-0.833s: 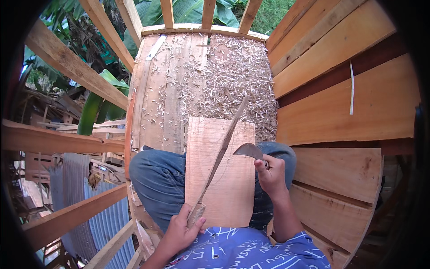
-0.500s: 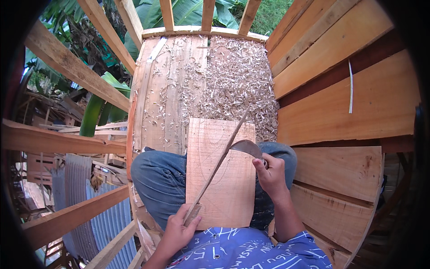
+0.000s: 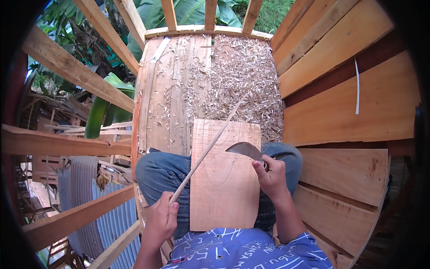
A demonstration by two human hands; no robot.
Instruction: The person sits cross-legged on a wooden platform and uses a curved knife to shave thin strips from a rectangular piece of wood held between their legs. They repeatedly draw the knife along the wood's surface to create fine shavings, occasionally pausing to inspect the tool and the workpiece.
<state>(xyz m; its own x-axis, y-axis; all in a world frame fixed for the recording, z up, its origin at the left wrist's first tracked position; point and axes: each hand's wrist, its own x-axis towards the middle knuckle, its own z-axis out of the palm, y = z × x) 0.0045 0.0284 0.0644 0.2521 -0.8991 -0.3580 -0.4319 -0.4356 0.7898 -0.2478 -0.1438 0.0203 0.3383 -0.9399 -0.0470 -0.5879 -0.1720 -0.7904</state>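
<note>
My left hand is closed around the near end of a long thin wooden stick. The stick slants up and away to the right, its far tip over the shavings. In my right hand is a short curved knife, its hooked blade pointing left and its handle mostly covered by my fingers. A gap separates the blade from the stick. Across my lap lies a flat wooden board, with both the stick and the blade above it. A faint curved line marks the board's face.
Curly wood shavings cover much of the plank floor ahead of me. Wooden posts and rails run along the left. Broad planks form the right side. Corrugated sheets lie below at left.
The stick has shifted left and away from the blade, which was against it before. My left hand has moved left, and the stick now shows a paler face. My right hand has barely moved.
</note>
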